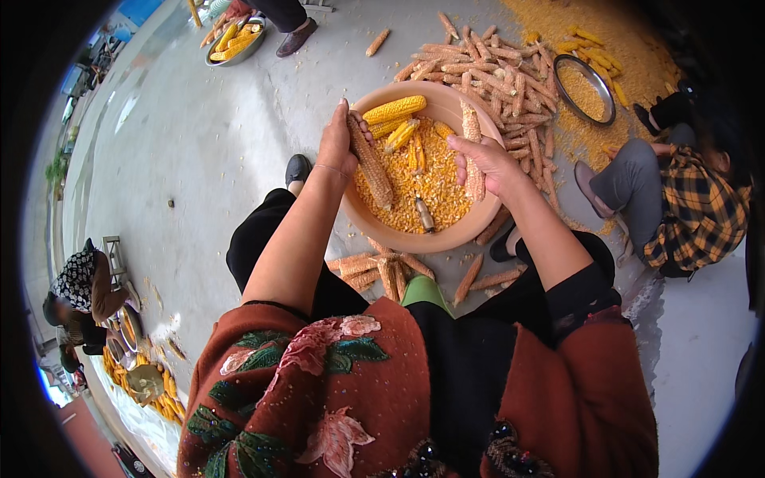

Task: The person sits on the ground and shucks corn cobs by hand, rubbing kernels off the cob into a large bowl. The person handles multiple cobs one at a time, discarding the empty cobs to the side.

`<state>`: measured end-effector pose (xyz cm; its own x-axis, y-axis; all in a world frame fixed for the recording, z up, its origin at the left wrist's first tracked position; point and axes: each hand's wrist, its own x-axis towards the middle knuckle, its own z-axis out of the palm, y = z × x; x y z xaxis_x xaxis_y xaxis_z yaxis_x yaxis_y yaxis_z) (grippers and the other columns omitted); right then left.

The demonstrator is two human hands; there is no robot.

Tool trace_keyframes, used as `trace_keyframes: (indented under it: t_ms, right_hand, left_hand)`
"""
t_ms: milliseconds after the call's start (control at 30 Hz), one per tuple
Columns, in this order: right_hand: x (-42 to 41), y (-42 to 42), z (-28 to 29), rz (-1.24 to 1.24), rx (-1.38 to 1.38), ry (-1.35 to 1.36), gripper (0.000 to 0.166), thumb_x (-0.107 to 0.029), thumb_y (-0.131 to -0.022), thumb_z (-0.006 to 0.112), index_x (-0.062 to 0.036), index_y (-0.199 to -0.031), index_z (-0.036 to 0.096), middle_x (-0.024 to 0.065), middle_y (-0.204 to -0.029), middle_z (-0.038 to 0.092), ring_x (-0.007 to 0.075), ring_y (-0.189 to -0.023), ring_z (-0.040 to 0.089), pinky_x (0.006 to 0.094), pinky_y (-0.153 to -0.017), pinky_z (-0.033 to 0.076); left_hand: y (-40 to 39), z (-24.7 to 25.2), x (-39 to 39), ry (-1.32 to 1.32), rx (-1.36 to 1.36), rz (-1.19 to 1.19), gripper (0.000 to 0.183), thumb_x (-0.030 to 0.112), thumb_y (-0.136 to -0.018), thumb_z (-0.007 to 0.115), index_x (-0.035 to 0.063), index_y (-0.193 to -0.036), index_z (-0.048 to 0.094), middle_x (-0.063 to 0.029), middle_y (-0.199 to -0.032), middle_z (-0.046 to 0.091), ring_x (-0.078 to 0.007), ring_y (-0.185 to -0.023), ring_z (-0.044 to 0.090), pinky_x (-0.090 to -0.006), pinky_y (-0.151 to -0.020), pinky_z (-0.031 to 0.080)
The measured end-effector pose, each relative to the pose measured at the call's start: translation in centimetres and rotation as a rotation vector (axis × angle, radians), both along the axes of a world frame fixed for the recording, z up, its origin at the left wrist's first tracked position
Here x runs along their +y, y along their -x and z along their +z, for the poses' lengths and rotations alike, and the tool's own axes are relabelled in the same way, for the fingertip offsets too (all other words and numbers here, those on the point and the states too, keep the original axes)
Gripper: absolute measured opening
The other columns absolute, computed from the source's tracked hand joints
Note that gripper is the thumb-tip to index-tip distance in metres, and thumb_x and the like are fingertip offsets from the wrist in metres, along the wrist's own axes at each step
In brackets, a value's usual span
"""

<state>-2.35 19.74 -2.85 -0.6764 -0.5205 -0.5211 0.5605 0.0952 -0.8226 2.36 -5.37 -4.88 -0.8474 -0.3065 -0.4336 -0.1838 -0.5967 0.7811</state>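
My left hand point(339, 138) grips a bare, reddish corn cob point(372, 164) that slants down over the left side of a wide tan plastic basin point(412, 242). On the right, my right hand point(491, 162) is closed around a paler stripped cob point(471, 122), held almost upright near the basin's rim. Loose corn kernels point(388, 185) fill the basin floor. Whole yellow ears point(394, 110) and a few partly shelled ones point(401, 136) lie toward its far side. A small tool with a metal tip and a brownish handle point(424, 215) rests on the kernels nearest me.
Stripped cobs point(490, 71) are heaped beyond the basin, and more cobs point(382, 275) lie before my seat. At right, a person in a plaid shirt point(699, 203) sits near a metal bowl of kernels point(583, 89). Another metal bowl point(239, 51) holds ears; people point(83, 281) work at left.
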Motion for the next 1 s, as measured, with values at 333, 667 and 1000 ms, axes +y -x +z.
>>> trace_keyframes:
  t_ms: [333,667,1000]
  right_hand:
    - [0.6,0.3,1.2,0.024,0.067,0.031,0.022,-0.022,-0.082,0.065,-0.0033,-0.084,0.054,0.0019,-0.061,0.052,0.0117,-0.046,0.052,0.0273,-0.044,0.048]
    - [1.6,0.2,3.4,-0.04,0.121,0.039,0.023,-0.021,-0.083,0.063,-0.0001,-0.089,0.056,0.0015,-0.059,0.052,0.0103,-0.046,0.051,0.0253,-0.043,0.048]
    - [1.3,-0.3,3.5,0.009,0.09,0.033,0.029,-0.025,-0.085,0.061,0.0019,-0.094,0.054,0.0011,-0.06,0.051,0.0109,-0.048,0.051,0.0249,-0.046,0.047]
  left_hand:
    - [-7.3,-9.7,-1.4,0.673,-0.362,-0.502,0.04,0.037,-0.09,0.044,0.0019,-0.074,0.054,-0.0083,-0.055,0.053,-0.0183,-0.044,0.051,-0.03,-0.043,0.044]
    - [-7.9,-12.0,-0.3,0.671,-0.61,-0.65,0.037,0.04,-0.086,0.053,0.0051,-0.097,0.056,-0.0092,-0.073,0.062,-0.022,-0.058,0.063,-0.0339,-0.045,0.049]
    - [-4.2,-19.9,0.5,0.862,-0.749,-0.152,0.064,0.037,-0.071,0.071,-0.0054,-0.114,0.051,-0.0218,-0.108,0.059,-0.0336,-0.102,0.057,-0.037,-0.088,0.045]
